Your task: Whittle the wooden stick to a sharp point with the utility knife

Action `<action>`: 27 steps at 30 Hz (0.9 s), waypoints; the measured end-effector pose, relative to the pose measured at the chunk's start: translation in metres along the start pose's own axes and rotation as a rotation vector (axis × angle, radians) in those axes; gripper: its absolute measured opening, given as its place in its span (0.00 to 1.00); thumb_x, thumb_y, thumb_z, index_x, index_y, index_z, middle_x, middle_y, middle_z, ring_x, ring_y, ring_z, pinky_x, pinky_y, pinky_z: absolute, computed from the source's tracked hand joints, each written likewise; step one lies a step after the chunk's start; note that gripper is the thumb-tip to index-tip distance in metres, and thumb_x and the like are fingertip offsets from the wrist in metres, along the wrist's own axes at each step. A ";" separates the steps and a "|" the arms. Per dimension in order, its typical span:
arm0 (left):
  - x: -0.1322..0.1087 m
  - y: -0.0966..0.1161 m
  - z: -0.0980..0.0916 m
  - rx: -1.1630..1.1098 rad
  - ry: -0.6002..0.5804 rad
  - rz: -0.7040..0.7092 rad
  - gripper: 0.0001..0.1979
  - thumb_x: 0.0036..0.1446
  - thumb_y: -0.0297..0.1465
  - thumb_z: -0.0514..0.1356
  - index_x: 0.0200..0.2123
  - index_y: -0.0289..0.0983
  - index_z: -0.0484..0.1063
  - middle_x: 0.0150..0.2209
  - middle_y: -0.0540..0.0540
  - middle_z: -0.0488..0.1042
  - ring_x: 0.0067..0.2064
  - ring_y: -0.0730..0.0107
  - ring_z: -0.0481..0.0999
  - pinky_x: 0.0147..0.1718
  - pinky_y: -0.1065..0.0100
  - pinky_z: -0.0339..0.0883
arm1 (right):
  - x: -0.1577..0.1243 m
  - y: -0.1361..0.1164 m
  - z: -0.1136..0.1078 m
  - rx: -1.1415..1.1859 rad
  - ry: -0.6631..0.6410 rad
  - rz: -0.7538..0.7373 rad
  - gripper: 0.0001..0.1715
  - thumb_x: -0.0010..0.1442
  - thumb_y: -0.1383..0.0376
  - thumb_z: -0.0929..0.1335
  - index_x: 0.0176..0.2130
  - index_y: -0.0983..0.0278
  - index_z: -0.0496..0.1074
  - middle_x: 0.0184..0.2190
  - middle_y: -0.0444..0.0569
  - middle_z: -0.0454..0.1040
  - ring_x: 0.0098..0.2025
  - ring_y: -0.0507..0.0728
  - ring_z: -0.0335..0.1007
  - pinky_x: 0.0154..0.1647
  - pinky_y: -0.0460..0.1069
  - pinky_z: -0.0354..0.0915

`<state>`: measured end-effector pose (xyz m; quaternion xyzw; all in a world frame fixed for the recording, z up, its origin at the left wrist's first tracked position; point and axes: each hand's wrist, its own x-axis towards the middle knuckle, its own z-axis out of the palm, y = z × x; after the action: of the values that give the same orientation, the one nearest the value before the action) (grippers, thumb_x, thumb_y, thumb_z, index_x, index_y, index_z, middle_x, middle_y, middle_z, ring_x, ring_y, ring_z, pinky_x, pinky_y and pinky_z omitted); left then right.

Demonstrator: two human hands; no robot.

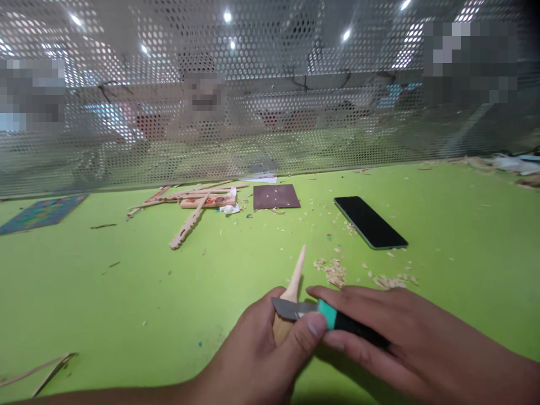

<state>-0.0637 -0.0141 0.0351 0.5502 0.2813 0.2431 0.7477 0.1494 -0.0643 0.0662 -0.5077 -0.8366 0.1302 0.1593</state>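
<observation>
My left hand [257,343] is closed around a pale piece of carved wood [297,274], whose slim tapered end points up and away from me. In my right hand [396,326] is a carving knife [358,328] with a black and green handle. Its flat slanted blade [291,309] lies across the wood just below the taper. My left thumb presses near the base of the blade. The lower part of the wood is hidden by my left hand. Wood shavings [335,273] lie just beyond my right hand.
A phone [371,222] lies at the right on the green table [147,292]. Brown sandpaper [276,196] and several carved sticks [189,222] are farther back. A patterned mat [42,214] is at the left, thin wood strips [53,368] nearer me. A perforated screen [270,129] borders the table's far edge.
</observation>
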 end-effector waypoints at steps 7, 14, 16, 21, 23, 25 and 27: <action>0.004 -0.004 0.000 -0.007 0.029 -0.015 0.18 0.66 0.45 0.64 0.41 0.34 0.72 0.37 0.47 0.71 0.42 0.65 0.70 0.45 0.66 0.65 | -0.003 -0.006 0.013 -0.283 0.127 -0.048 0.33 0.78 0.52 0.52 0.56 0.65 0.76 0.42 0.53 0.86 0.33 0.61 0.85 0.28 0.55 0.81; 0.001 0.002 0.005 0.052 0.091 -0.125 0.24 0.66 0.54 0.58 0.37 0.36 0.68 0.25 0.55 0.59 0.25 0.76 0.56 0.23 0.74 0.53 | -0.003 -0.008 0.010 -0.498 0.278 -0.069 0.34 0.79 0.55 0.51 0.55 0.69 0.76 0.38 0.56 0.85 0.28 0.62 0.83 0.18 0.55 0.75; -0.001 0.002 0.005 0.011 0.065 -0.178 0.26 0.65 0.57 0.57 0.40 0.38 0.67 0.22 0.59 0.55 0.20 0.79 0.51 0.17 0.75 0.48 | -0.003 -0.003 0.005 -0.484 0.289 -0.047 0.32 0.79 0.54 0.52 0.56 0.70 0.75 0.39 0.57 0.85 0.29 0.63 0.84 0.20 0.55 0.76; -0.003 0.002 0.001 -0.030 0.023 -0.195 0.25 0.65 0.55 0.59 0.44 0.38 0.68 0.21 0.59 0.57 0.18 0.81 0.51 0.16 0.76 0.49 | -0.004 0.015 0.000 -0.312 0.264 -0.025 0.27 0.78 0.55 0.57 0.59 0.67 0.73 0.47 0.58 0.84 0.38 0.63 0.85 0.35 0.56 0.81; -0.003 0.003 -0.001 -0.015 0.009 -0.155 0.23 0.65 0.52 0.61 0.44 0.36 0.70 0.24 0.57 0.60 0.21 0.81 0.55 0.20 0.76 0.51 | -0.004 0.017 0.000 -0.229 0.231 -0.037 0.25 0.77 0.55 0.58 0.58 0.65 0.74 0.50 0.57 0.83 0.41 0.63 0.85 0.38 0.56 0.81; -0.002 0.005 -0.002 0.011 0.015 -0.111 0.22 0.65 0.50 0.63 0.44 0.36 0.73 0.27 0.55 0.64 0.25 0.79 0.59 0.24 0.76 0.55 | -0.003 0.015 0.000 -0.147 0.177 -0.048 0.23 0.77 0.56 0.59 0.58 0.63 0.75 0.49 0.55 0.84 0.42 0.62 0.85 0.38 0.54 0.81; -0.001 0.007 -0.002 0.029 0.024 -0.099 0.23 0.63 0.51 0.64 0.43 0.35 0.74 0.28 0.53 0.66 0.27 0.77 0.62 0.26 0.75 0.57 | -0.002 0.012 0.001 -0.090 0.111 -0.054 0.22 0.76 0.56 0.60 0.57 0.61 0.75 0.47 0.53 0.84 0.42 0.61 0.84 0.38 0.53 0.80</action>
<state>-0.0663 -0.0116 0.0415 0.5433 0.3207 0.2081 0.7474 0.1593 -0.0607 0.0608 -0.4981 -0.8449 0.0596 0.1861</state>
